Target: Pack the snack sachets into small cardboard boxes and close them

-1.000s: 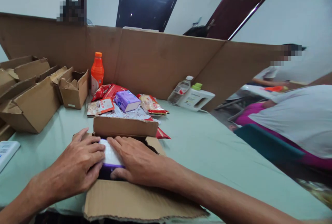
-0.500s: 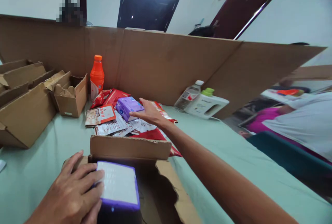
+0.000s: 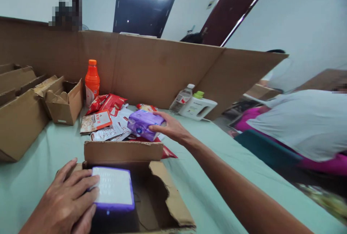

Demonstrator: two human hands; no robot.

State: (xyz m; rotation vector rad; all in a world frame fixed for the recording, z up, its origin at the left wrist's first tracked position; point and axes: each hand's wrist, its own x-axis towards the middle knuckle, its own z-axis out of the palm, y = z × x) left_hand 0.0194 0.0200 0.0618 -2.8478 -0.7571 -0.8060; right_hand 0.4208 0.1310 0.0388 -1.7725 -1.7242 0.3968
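Observation:
My right hand [image 3: 170, 126] grips the right end of a purple tissue pack [image 3: 143, 123], thumb in front and fingers behind. The pack is tilted above the pile of snack packets. An open cardboard box [image 3: 123, 150] stands in front of me. Another pack with a white top and purple sides, seemingly also a tissue pack [image 3: 115, 188], sits in its left part. My left hand [image 3: 70, 194] is at the box's left side, its fingers closed over that pack's left edge. The box's right part shows its bare brown inside.
Red packets [image 3: 114, 103], white pouches [image 3: 107, 132] and a brown-orange pouch [image 3: 96, 121] lie behind the box. An orange bottle [image 3: 92, 82], cardboard boxes [image 3: 63, 100], a clear bottle [image 3: 183, 100] and a white jug [image 3: 197, 108] stand by the cardboard partition [image 3: 151, 67]. A person [image 3: 298, 122] is at right.
My right hand has closed on the purple tissue pack and drawn it off the pile, slightly right and nearer. The left hand keeps its place on the pack in the box. The view has turned right.

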